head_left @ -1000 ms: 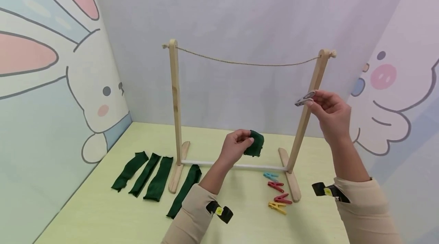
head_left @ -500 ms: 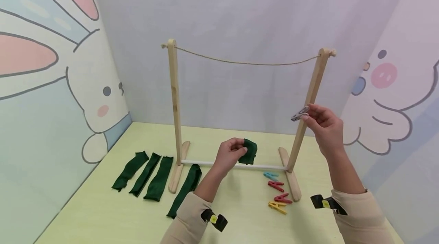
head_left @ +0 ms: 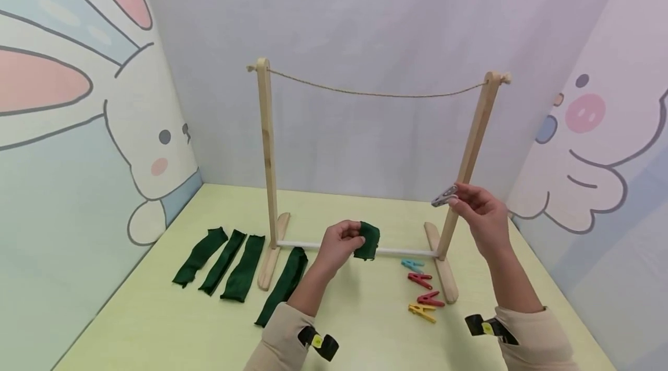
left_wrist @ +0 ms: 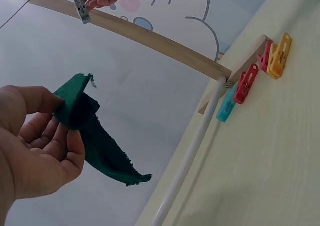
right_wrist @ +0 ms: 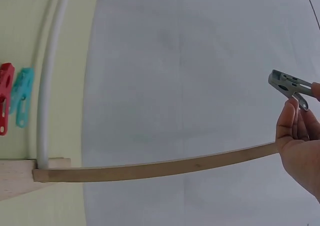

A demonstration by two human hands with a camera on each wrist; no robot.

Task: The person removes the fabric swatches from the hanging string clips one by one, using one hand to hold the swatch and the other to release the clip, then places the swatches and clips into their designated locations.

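My left hand [head_left: 336,248] pinches a green cloth strip [head_left: 368,240] between thumb and fingers, in front of the white bar of a wooden stand. The left wrist view shows the strip [left_wrist: 107,148] folded over at the fingers, its frayed end hanging away from them. To the right, my right hand [head_left: 482,217] holds a grey clothespin [head_left: 445,196] by its handle end, in front of the stand's right post. In the right wrist view the clothespin [right_wrist: 290,86] points away from the fingertips. Both hands are below the rope [head_left: 365,93] strung between the posts.
Several more green cloth strips [head_left: 242,269] lie on the table at the left. Near the stand's right foot [head_left: 445,280] lie a blue clothespin [head_left: 412,265], two red clothespins [head_left: 420,280] and a yellow clothespin [head_left: 421,312]. A white bar [head_left: 402,252] joins the posts low down.
Both hands have come down and a little to the left, still holding the green cloth strip and the grey clothespin. The things on the table have not moved.
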